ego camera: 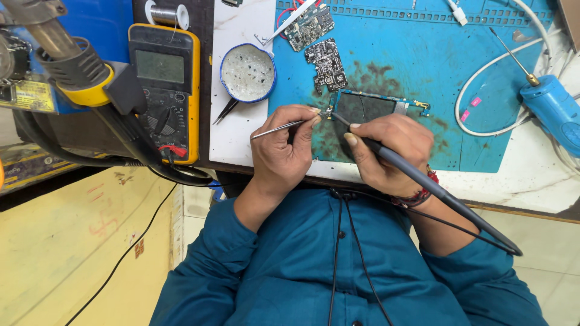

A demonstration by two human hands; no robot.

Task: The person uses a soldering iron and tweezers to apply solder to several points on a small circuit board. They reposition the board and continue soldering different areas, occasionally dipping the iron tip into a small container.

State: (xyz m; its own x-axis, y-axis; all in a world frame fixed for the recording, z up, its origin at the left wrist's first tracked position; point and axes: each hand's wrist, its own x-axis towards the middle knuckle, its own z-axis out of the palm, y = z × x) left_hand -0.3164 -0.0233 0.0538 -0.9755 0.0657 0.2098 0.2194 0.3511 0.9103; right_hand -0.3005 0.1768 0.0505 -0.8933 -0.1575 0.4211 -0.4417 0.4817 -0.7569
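My left hand [283,150] grips thin metal tweezers [279,127], whose tips reach the left end of a long circuit board [377,107]. The board lies on a stained blue work mat [483,139]. My right hand [386,151] holds a dark grey soldering iron [438,192] like a pen. Its tip touches the same left end of the board, right beside the tweezer tips. The iron's handle and cord run down to the right, past my wrist with its red thread band.
Two smaller circuit boards [326,63] [309,25] lie farther back on the mat. A round blue-rimmed tin [248,72] and a yellow multimeter [163,84] are to the left. A blue hand tool [553,105] and white cable [483,78] are at right. A hot-air nozzle [66,60] hangs top left.
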